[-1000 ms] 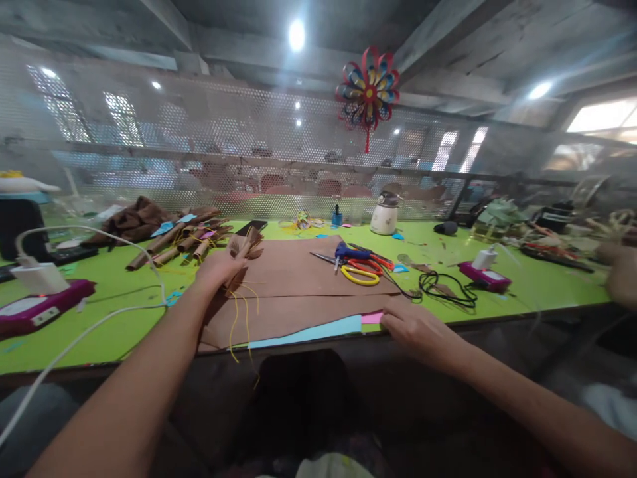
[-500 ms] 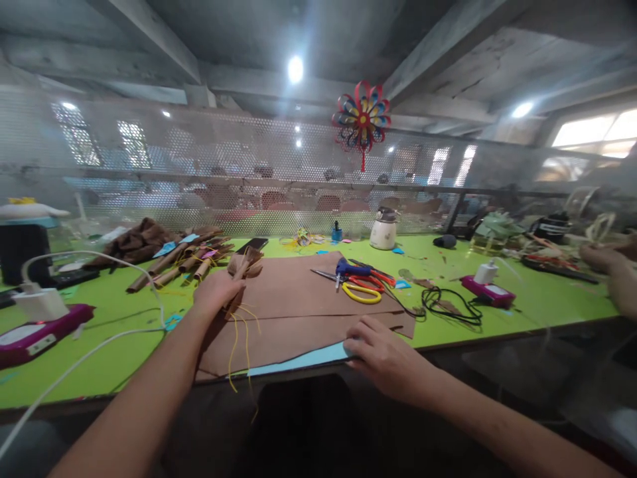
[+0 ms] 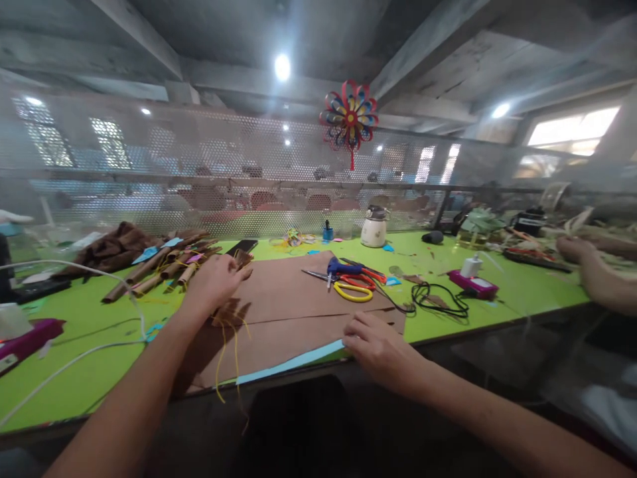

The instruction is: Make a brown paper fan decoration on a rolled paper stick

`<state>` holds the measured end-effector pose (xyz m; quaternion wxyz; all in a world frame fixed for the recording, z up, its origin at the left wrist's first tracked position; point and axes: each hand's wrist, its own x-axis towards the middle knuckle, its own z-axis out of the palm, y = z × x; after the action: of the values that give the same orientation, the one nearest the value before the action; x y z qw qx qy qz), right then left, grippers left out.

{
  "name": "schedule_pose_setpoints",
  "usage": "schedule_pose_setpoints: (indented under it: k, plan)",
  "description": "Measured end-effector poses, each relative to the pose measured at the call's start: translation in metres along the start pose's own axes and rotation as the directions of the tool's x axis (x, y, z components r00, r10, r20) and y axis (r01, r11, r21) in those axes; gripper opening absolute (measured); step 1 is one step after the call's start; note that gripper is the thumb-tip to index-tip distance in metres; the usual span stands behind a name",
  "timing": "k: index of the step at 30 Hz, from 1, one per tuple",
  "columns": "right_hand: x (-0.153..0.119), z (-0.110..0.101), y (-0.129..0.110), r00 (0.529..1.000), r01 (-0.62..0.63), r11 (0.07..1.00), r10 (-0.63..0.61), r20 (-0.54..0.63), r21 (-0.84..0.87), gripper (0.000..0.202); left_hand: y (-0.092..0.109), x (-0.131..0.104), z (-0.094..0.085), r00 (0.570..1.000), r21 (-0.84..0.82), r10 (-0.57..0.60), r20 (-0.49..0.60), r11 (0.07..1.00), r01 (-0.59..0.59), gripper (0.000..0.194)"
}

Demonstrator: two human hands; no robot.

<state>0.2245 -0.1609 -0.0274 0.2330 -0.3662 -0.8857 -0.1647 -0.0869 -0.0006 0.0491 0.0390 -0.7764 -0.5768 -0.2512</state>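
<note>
The right hand's [image 3: 381, 348] fingertips pinch one end of a blue strip [image 3: 293, 364] along the bench's [image 3: 537, 285] front edge; the left hand [image 3: 212, 285] curls over a frayed brown bundle [image 3: 233, 312] (whether it grips, I cannot tell). The strip should handle light, bendy and easily creased, best taken by its end. Its rear seems hidden under the brown sheet [image 3: 279, 282]; fingers mask its right tip.

The left grip [image 3: 213, 282] reaches farther forward than the right grip [image 3: 381, 345], both curled inward
</note>
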Motion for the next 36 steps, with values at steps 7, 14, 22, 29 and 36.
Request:
schedule_pose_setpoints:
  k: [7,14,22,29,36]
  plan:
    - [-0.006,0.002,-0.009,0.958,-0.252,0.962,0.263,-0.111,0.106,0.017,0.088,-0.054,-0.004,0.804,-0.144,0.452,0.385,0.890,-0.432,0.034]
    - [-0.021,0.018,-0.018,0.884,-0.327,0.906,0.394,-0.251,0.270,0.030,0.118,-0.085,0.016,0.673,-0.283,0.628,0.391,0.778,-0.561,0.017]
    - [-0.035,0.012,-0.014,0.916,-0.189,0.912,0.297,-0.268,0.363,0.032,0.145,-0.062,0.031,0.591,-0.261,0.706,0.392,0.701,-0.664,0.018]
    - [-0.053,-0.011,0.027,0.888,-0.313,0.917,0.375,-0.266,0.248,0.019,0.165,-0.062,0.053,0.664,-0.096,0.645,0.378,0.741,-0.664,0.028]
    - [-0.050,-0.014,0.077,0.913,-0.393,0.918,0.396,-0.100,0.046,0.039,0.154,-0.040,0.050,0.796,-0.070,0.522,0.306,0.846,-0.528,0.028]
